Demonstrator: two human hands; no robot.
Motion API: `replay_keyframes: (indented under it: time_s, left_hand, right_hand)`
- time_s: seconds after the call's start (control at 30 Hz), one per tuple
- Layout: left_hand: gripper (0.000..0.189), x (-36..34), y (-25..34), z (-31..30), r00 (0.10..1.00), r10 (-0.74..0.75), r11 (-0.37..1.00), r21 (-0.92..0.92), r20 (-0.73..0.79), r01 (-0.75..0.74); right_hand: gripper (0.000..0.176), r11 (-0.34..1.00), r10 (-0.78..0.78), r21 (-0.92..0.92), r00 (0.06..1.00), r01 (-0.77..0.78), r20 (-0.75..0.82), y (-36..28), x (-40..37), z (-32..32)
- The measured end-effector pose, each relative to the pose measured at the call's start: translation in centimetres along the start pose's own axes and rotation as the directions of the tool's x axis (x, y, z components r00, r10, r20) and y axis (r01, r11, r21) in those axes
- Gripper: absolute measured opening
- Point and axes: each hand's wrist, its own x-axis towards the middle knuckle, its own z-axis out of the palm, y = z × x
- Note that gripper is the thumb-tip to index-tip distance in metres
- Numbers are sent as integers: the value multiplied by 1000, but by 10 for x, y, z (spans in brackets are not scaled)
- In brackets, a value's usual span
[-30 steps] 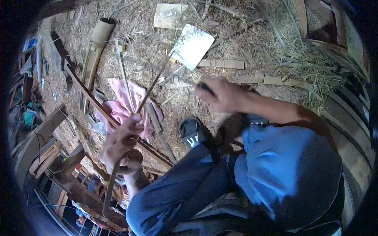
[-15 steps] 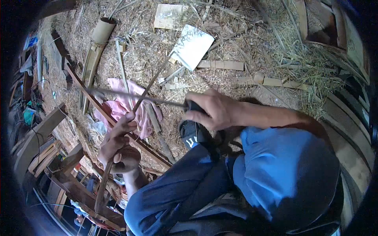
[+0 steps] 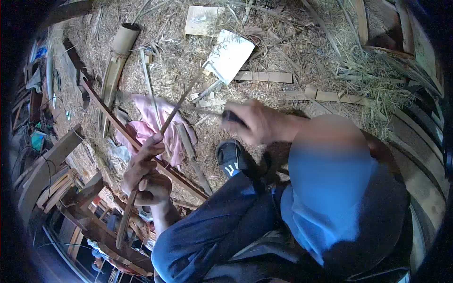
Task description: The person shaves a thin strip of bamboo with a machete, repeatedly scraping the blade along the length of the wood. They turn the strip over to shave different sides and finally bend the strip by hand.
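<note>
My left hand [image 3: 148, 172] is closed around a thin wooden stick [image 3: 181, 100]. It slants from the upper right down through the fingers and out below the palm. To the right, my right hand [image 3: 252, 121] grips the dark handle of a long, narrow-bladed knife [image 3: 230, 118]. Its blade is smeared by motion and points left across the stick. Behind the left hand runs a long reddish-brown strip [image 3: 111, 116]. Beneath it a pink cloth [image 3: 177, 151] lies crumpled on the ground. A dark sandal [image 3: 231, 155] shows just below the right hand.
Shavings and straw cover the ground. A split bamboo tube [image 3: 123, 40], a white sheet [image 3: 231, 56] and a flat strip [image 3: 265, 77] lie beyond the hands. Wooden framework [image 3: 87, 219] stands at the lower left. Curved slats [image 3: 420, 141] line the right side.
My right hand has shifted slightly up with the knife, whose blade is now more blurred. The left hand stays closed on the stick in nearly the same place.
</note>
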Motion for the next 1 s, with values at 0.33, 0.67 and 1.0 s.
replay_keyframes:
  time_s: [0.33, 0.67, 1.0]
  left_hand:
    - [62, 3, -4, 4, 999, 0, 996, -86, -44, -4]
    - [59, -2, -10, 12, 994, -30, 999, -32, -110, 26]
    - [42, -5, -25, 3, 980, -35, 991, -131, -193, 9]
  right_hand:
    - [41, 994, -17, -110, 996, 7, -90, -1, 4, 2]
    - [45, 930, 332, -117, 932, -349, -143, 11, 6, 5]
    - [43, 976, 112, -172, 984, -135, -140, -6, 7, 6]
